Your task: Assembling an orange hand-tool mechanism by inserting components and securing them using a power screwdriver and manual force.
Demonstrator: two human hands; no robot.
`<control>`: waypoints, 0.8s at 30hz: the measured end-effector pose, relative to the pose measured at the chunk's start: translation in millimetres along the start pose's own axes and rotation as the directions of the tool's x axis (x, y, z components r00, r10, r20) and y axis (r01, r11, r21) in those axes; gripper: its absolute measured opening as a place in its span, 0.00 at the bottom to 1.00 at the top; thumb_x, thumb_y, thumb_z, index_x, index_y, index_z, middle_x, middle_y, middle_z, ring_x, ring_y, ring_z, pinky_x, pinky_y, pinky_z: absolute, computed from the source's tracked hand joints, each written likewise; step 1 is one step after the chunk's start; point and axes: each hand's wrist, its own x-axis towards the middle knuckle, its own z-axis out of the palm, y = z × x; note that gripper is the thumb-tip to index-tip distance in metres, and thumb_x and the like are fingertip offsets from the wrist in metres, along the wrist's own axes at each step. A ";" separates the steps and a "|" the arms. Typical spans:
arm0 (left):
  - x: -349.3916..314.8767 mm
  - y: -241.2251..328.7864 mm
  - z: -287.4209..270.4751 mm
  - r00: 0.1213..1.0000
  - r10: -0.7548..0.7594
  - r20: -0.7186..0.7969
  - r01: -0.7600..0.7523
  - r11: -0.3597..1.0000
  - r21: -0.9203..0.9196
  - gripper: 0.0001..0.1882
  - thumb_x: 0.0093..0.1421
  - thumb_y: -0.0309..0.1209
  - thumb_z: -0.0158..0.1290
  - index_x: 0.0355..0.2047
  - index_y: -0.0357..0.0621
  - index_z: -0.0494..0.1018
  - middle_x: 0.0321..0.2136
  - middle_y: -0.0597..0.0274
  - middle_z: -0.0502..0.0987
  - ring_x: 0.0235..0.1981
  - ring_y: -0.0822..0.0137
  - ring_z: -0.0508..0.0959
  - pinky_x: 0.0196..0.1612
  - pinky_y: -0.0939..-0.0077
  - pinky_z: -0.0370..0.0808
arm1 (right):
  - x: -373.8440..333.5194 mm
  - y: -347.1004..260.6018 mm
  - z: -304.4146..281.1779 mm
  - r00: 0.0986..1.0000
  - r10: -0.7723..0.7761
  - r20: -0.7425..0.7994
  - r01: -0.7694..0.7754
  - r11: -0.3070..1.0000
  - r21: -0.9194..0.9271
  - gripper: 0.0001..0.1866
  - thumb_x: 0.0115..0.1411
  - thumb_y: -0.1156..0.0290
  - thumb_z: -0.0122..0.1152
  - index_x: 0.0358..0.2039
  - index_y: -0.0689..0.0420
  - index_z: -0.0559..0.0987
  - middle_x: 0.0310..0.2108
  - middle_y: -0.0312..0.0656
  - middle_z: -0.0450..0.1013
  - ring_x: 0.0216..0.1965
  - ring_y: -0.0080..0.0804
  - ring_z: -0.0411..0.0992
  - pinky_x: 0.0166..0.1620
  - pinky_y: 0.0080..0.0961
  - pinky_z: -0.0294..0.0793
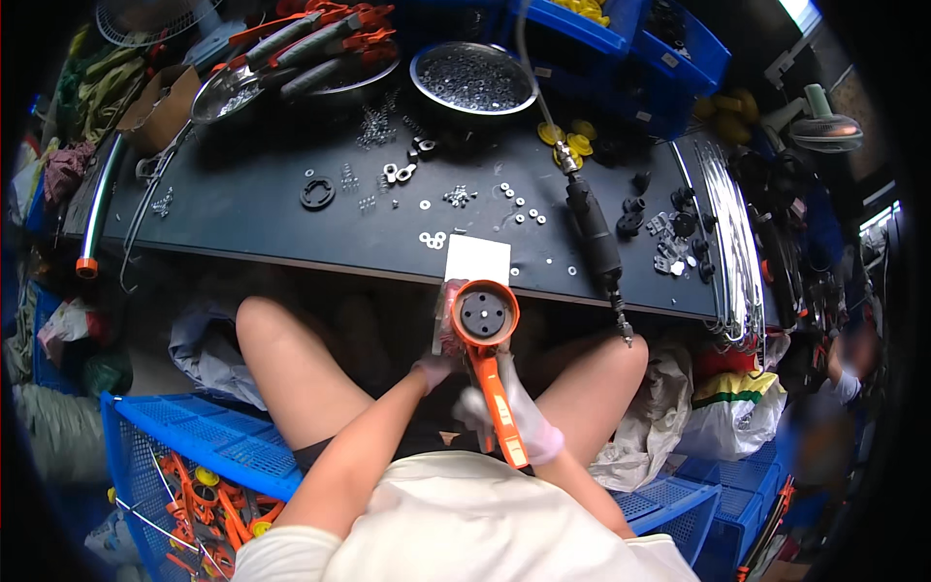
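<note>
An orange tool part [501, 407] with a long handle and a round cup-shaped head is held upright in front of my lap. A black disc [483, 313] with several holes sits in its head, facing up. My left hand [438, 367], in a pale glove, is closed at the left side of the head; its fingers are partly hidden. My right hand [528, 415], gloved too, wraps around the handle from the right. Just beyond the head, a white pad [479, 259] lies at the table edge.
On the dark table [262, 218] lie washers [433, 240], springs [349, 177] and a black ring [316, 192]. A black power screwdriver [593, 233] hangs at right. Behind stands a metal bowl [472, 109] of small parts. Blue crates [213, 441] flank me; metal rods [732, 252] lie far right.
</note>
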 end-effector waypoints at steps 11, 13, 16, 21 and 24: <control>-6.3 -11.4 -15.1 0.949 0.220 -0.228 -0.114 0.909 0.402 0.21 0.57 0.47 0.51 0.42 0.44 0.76 0.42 0.43 0.77 0.46 0.50 0.77 0.46 0.60 0.74 | 29.8 9.2 14.1 0.915 0.372 0.157 -0.402 0.804 0.437 0.10 0.64 0.61 0.53 0.28 0.49 0.67 0.17 0.27 0.60 0.10 0.15 0.56 0.14 0.12 0.55; 0.1 -16.1 -26.8 0.971 0.186 -0.149 -0.145 0.958 0.246 0.21 0.57 0.46 0.52 0.43 0.44 0.76 0.42 0.46 0.78 0.46 0.52 0.77 0.46 0.61 0.74 | 26.7 -1.6 30.8 0.946 0.325 0.005 -0.315 0.912 0.263 0.10 0.64 0.61 0.52 0.28 0.48 0.66 0.17 0.27 0.59 0.11 0.15 0.57 0.14 0.12 0.54; -8.3 -35.9 -18.3 0.881 0.441 -0.175 -0.398 0.888 0.231 0.19 0.59 0.43 0.51 0.43 0.43 0.75 0.41 0.48 0.78 0.44 0.54 0.79 0.46 0.63 0.74 | 20.8 -4.1 27.4 0.943 0.333 0.007 -0.326 0.916 0.236 0.07 0.64 0.63 0.52 0.30 0.48 0.66 0.18 0.27 0.60 0.12 0.14 0.57 0.15 0.12 0.54; -62.4 22.6 -10.9 0.855 0.516 -0.058 -0.507 0.853 0.122 0.19 0.62 0.45 0.48 0.41 0.41 0.72 0.35 0.45 0.78 0.38 0.45 0.78 0.43 0.59 0.74 | -40.7 -24.9 -68.0 0.894 0.325 0.307 -0.427 0.824 0.373 0.07 0.63 0.69 0.55 0.42 0.52 0.74 0.25 0.31 0.68 0.20 0.16 0.64 0.23 0.14 0.64; -122.0 85.0 -24.8 0.894 0.447 -0.024 -0.447 0.895 0.014 0.14 0.64 0.42 0.46 0.36 0.42 0.70 0.26 0.51 0.76 0.31 0.48 0.78 0.36 0.60 0.73 | -85.0 -82.2 -60.4 0.928 0.219 -0.302 -0.320 0.884 -0.341 0.15 0.58 0.70 0.63 0.46 0.55 0.76 0.30 0.33 0.74 0.26 0.21 0.72 0.32 0.18 0.73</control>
